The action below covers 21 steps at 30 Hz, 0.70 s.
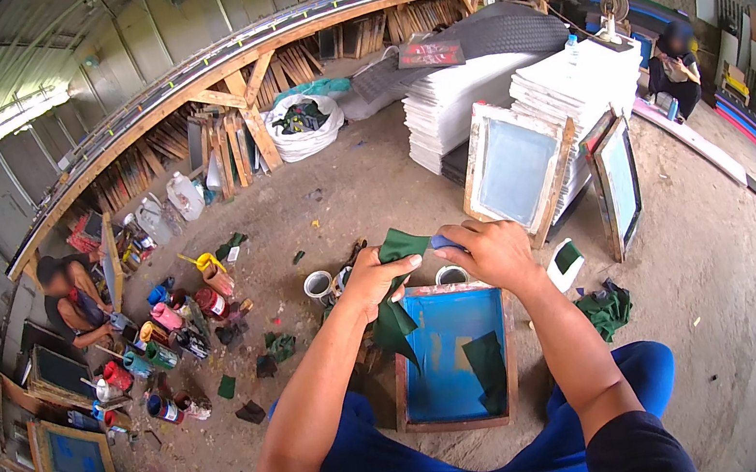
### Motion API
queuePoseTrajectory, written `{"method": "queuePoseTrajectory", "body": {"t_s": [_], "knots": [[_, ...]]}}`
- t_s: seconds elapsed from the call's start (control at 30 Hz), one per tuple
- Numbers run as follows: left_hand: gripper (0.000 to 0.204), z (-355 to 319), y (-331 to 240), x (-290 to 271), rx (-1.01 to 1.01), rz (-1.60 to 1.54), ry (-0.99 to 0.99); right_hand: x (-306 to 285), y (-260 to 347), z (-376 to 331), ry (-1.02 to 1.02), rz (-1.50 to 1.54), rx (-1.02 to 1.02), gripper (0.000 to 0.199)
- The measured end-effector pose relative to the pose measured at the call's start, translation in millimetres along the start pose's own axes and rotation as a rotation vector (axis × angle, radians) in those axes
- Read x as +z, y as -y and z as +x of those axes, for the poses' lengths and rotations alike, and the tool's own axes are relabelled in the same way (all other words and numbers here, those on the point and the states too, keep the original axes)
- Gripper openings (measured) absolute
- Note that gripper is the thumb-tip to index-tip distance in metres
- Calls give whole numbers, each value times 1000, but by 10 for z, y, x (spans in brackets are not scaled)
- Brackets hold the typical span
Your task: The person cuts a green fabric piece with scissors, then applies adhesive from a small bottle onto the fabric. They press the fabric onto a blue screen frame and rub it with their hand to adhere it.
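Observation:
In front of me, my left hand [373, 281] is closed round a dark green cloth [394, 326], which sticks up above the fingers and hangs below them. My right hand [495, 253] pinches a small blue-violet piece [442, 241] close to the cloth; its kind is unclear. Below both hands, a wood-framed printing screen [509, 343] with blue mesh lies between my legs. Another green cloth piece [486, 366] rests on its right part. Just beyond the screen stand a small can [450, 274] and a white cup [318, 285], partly behind my left hand.
A crumpled green cloth [607, 309] and a white container [565, 264] lie to the right. Two framed screens [513, 172] [620, 185] lean by white stacked sheets [457, 107]. Paint cans [164, 408] crowd the left floor, near a crouching person [75, 301]; another person [674, 70] sits far right.

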<state>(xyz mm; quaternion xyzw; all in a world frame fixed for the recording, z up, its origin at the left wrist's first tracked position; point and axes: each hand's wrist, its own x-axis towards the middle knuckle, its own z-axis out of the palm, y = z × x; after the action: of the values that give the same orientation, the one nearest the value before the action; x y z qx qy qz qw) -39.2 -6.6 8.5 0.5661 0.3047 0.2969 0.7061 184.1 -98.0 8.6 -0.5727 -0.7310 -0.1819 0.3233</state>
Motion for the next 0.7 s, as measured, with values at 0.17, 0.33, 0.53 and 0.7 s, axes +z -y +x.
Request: {"method": "queuePoseTrajectory", "body": {"t_s": [0.17,0.33,0.53,0.7], "knots": [[17,2,19,-115,-54,-9,-29,-118,-177,16,24,-9,128,33],[23,-198,-2,-319,-80,145,5,-407,-561,95,-24,-143,483,30],[36,-131,142,-195,73,-4,-155,247,-121,-56,-46,734,540,49],[29,-39,249,-151,199,-29,-89,419,275,-22,24,1109,717,38]]}}
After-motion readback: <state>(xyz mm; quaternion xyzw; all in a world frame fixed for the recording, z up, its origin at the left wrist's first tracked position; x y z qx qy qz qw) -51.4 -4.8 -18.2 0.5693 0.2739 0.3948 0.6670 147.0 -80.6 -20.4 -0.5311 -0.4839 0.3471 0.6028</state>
